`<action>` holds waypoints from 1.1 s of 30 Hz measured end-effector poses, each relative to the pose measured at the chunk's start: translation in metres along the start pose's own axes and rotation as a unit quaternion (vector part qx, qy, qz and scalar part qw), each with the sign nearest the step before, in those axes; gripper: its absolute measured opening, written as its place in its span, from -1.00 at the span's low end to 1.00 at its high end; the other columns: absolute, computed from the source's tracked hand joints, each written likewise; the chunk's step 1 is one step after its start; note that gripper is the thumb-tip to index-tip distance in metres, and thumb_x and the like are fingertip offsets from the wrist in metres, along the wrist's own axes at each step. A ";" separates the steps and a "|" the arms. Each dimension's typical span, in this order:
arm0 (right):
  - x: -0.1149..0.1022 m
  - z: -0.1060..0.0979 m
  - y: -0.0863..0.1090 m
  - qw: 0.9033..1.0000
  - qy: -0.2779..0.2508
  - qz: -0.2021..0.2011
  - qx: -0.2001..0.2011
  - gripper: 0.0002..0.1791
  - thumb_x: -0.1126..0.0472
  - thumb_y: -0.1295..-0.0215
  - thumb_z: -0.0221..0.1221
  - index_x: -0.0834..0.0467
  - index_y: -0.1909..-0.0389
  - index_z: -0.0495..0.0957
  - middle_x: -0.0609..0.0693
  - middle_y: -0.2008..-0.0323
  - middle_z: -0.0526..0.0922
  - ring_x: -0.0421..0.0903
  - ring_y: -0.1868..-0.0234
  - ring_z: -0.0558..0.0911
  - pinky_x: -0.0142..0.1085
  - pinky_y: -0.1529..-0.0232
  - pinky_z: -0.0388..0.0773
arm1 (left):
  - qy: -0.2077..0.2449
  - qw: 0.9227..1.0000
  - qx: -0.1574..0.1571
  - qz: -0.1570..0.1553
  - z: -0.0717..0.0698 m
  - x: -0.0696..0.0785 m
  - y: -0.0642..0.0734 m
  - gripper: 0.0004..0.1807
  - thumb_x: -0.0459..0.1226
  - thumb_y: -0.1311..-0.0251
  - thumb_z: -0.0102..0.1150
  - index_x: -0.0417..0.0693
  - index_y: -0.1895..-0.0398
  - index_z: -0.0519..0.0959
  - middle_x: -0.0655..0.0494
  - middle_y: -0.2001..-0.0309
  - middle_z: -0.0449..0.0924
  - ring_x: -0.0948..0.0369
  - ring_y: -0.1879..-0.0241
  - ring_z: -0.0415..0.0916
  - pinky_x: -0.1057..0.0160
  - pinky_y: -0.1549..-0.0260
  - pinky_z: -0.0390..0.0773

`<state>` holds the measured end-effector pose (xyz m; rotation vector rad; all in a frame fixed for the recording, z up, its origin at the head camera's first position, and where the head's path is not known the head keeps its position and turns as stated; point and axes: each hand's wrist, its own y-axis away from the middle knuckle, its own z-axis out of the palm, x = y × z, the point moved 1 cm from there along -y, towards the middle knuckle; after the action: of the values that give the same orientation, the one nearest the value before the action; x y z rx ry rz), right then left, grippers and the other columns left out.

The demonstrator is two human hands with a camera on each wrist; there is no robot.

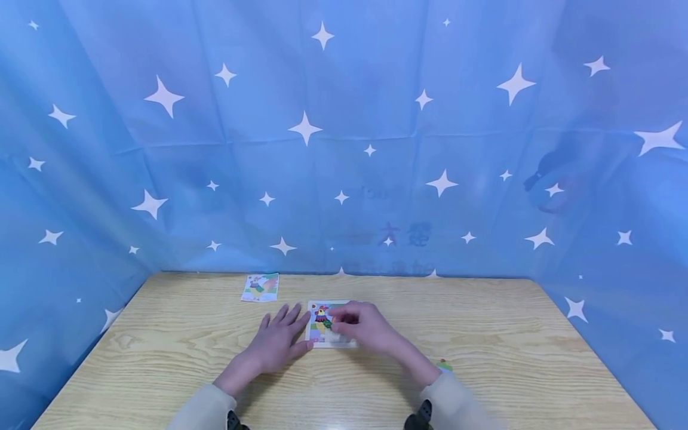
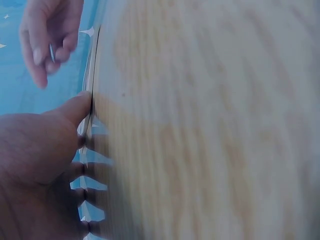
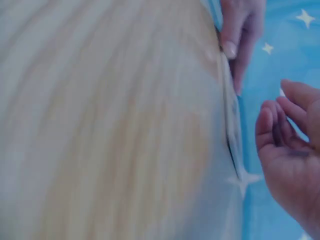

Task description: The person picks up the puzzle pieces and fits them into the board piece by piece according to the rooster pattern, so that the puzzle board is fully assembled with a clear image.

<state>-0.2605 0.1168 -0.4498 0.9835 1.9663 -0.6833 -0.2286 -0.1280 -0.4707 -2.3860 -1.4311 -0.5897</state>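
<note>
A rooster puzzle in a white-edged square board lies in front of me, its right part covered by a hand. My left hand rests flat on the table with spread fingers, the thumb at the board's lower left edge. Above the board's right part, my right hand bends its thumb and fingers toward each other. A thin pale sliver, like a puzzle piece seen edge-on, shows between the right fingertips in the left wrist view. The right wrist view also has the right hand raised over the table surface.
A square card with a paler rooster picture lies at the table's back left. Partly hidden by the right forearm, a small colourful piece lies on the wooden table. A blue star-printed curtain hangs behind and along both sides.
</note>
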 end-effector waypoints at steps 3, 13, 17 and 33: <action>0.003 -0.018 0.016 1.000 0.005 0.008 0.005 -0.69 0.24 -0.45 0.26 0.27 -0.12 0.68 -0.02 0.26 0.67 -0.14 0.29 0.59 -0.34 0.30 0.55 | -0.004 1.000 0.001 -0.002 0.003 -0.001 -0.001 -0.24 0.08 -0.49 0.08 -0.18 -0.56 0.26 -0.28 -0.57 0.05 -0.32 -0.54 -0.10 -0.52 -0.33 -0.12; 0.019 -0.065 0.077 0.999 0.040 0.029 0.022 -0.73 0.21 -0.41 0.31 0.24 -0.05 0.69 -0.09 0.27 0.67 -0.15 0.31 0.62 -0.31 0.31 0.61 | -0.006 1.000 -0.002 -0.003 0.002 0.000 -0.002 -0.24 0.09 -0.49 0.08 -0.17 -0.57 0.25 -0.27 -0.58 0.05 -0.31 -0.54 -0.11 -0.51 -0.34 -0.11; 0.026 -0.076 0.092 0.998 0.049 0.022 0.019 -0.72 0.25 -0.35 0.35 0.25 -0.03 0.70 -0.10 0.27 0.68 -0.18 0.31 0.62 -0.32 0.29 0.62 | -0.001 1.000 -0.008 -0.001 -0.001 0.003 -0.001 -0.22 0.11 -0.50 0.05 -0.20 -0.56 0.25 -0.31 -0.57 0.06 -0.34 -0.53 -0.10 -0.52 -0.33 -0.12; 0.046 -0.099 0.128 0.990 0.136 -0.032 -0.034 -0.76 0.07 -0.24 0.46 0.03 0.11 0.78 -0.15 0.14 0.65 -0.20 0.22 0.51 -0.34 0.31 0.50 | 0.006 1.000 -0.008 -0.010 -0.006 0.010 0.002 -0.25 0.07 -0.50 0.08 -0.22 -0.54 0.29 -0.31 -0.56 0.08 -0.33 -0.53 -0.09 -0.53 -0.32 -0.11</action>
<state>-0.2131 0.2781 -0.4506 1.0191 2.2510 -0.5353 -0.2241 -0.1239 -0.4612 -2.3794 -1.4527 -0.6212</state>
